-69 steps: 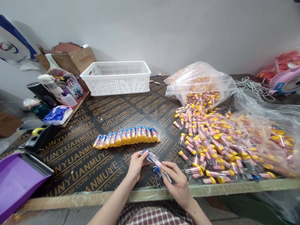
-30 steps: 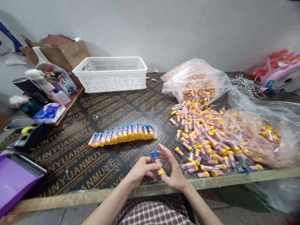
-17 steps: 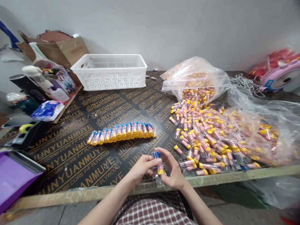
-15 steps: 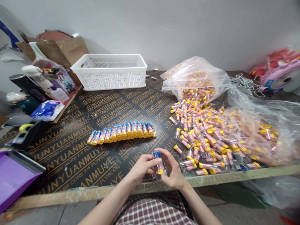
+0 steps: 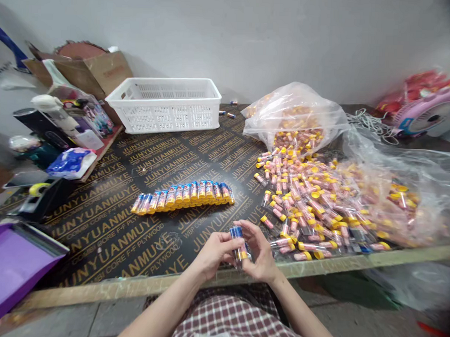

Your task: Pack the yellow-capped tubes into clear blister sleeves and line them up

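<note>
head view: we have the blue-topped tube (image 5: 236, 232) between the left hand (image 5: 214, 252) and the right hand (image 5: 261, 257), at two o'clock from the former and ten o'clock from the latter. our left thumb and fingers pinch its side; our right is loosely curled round it, thumb by its yellow end. our fingers hide its middle, and some fingertips can't be made out. the purple dustpan (image 5: 11, 273), toward nine o'clock, is cut off

From head height we look forward and down, left hand (image 5: 214, 255) and right hand (image 5: 261, 257) close below, table (image 5: 195, 160) and wall (image 5: 245, 40) beyond.
</note>
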{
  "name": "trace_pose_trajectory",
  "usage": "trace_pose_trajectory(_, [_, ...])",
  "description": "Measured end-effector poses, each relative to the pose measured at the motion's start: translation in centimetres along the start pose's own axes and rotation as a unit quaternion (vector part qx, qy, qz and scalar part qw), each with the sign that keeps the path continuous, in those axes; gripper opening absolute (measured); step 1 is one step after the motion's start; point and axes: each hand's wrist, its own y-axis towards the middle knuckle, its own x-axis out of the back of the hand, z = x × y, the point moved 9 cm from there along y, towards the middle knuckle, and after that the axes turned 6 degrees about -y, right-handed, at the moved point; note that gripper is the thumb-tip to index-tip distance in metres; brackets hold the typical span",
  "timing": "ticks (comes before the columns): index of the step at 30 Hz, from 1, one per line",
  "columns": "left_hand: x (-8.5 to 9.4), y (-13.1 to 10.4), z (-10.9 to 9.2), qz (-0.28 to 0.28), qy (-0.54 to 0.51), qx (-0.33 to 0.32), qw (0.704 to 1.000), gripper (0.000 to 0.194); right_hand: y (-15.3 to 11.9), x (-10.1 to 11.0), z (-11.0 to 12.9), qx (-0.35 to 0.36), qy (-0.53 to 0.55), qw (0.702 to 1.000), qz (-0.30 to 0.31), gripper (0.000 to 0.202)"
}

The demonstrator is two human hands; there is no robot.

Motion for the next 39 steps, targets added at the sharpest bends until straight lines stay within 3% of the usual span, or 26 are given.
trace_pose_trajectory(5, [0.0,0.0,0.0,0.003,0.001,-0.001,1.0,0.035,0.0,0.0,-0.1,-0.005,0.004,1.0,0.004,0.072])
trace_pose_trajectory(9, [1.2,0.2,-1.2,-0.032,-0.01,-0.028,0.999,0.034,0.1,-0.1,-0.1,-0.024,-0.032,0.999,0.021,0.078])
trace_pose_trajectory(14, [3.1,0.1,-3.3,-0.068,0.033,-0.077,0.994,0.032,-0.2,-0.3,-2.2,-0.13,-0.048,0.99,0.01,0.06])
trace_pose_trajectory(17, [5.3,-0.4,-5.6,-0.102,0.077,-0.133,0.983,0.03,-0.1,0.4,-3.5,-0.165,-0.049,0.985,-0.027,0.05])
trace_pose_trajectory(19, [7.8,-1.2,-8.3,-0.145,0.126,-0.184,0.964,0.031,0.1,1.3,-4.0,-0.17,-0.067,0.981,-0.059,0.05])
trace_pose_trajectory(21, [10.9,-2.6,-12.0,-0.221,0.219,-0.236,0.921,0.032,0.3,2.0,-4.3,-0.168,-0.088,0.979,-0.071,0.051])
trace_pose_trajectory(23, [14.2,-4.6,-15.9,-0.335,0.343,-0.269,0.835,0.035,0.4,2.4,-4.4,-0.163,-0.103,0.979,-0.069,0.052])
trace_pose_trajectory(25, [16.8,-6.1,-18.9,-0.44,0.453,-0.25,0.734,0.039,0.3,2.4,-4.5,-0.159,-0.113,0.979,-0.059,0.053])
trace_pose_trajectory(27, [18.3,-6.2,-20.5,-0.475,0.532,-0.203,0.671,0.041,0.2,2.1,-4.5,-0.156,-0.117,0.98,-0.047,0.052])
trace_pose_trajectory(31, [18.3,-5.3,-20.9,-0.466,0.613,-0.123,0.626,0.044,0.1,1.7,-4.5,-0.15,-0.119,0.981,-0.041,0.049])
trace_pose_trajectory(34, [15.9,-6.8,-20.9,-0.511,0.609,-0.172,0.582,0.048,0.1,1.8,-4.0,-0.149,-0.111,0.981,-0.049,0.047])
trace_pose_trajectory(35, [14.7,-7.4,-20.6,-0.519,0.587,-0.211,0.585,0.048,0.1,1.8,-3.8,-0.149,-0.103,0.982,-0.05,0.046])
trace_pose_trajectory(36, [13.5,-7.6,-19.9,-0.507,0.557,-0.249,0.609,0.046,0.2,1.7,-3.5,-0.15,-0.092,0.983,-0.049,0.045])
trace_pose_trajectory(37, [12.3,-7.2,-18.8,-0.472,0.521,-0.276,0.656,0.044,0.3,1.6,-3.2,-0.15,-0.08,0.984,-0.048,0.045])
trace_pose_trajectory(39, [9.7,-4.9,-15.1,-0.344,0.432,-0.271,0.788,0.038,0.4,1.1,-2.5,-0.152,-0.058,0.986,-0.04,0.044])
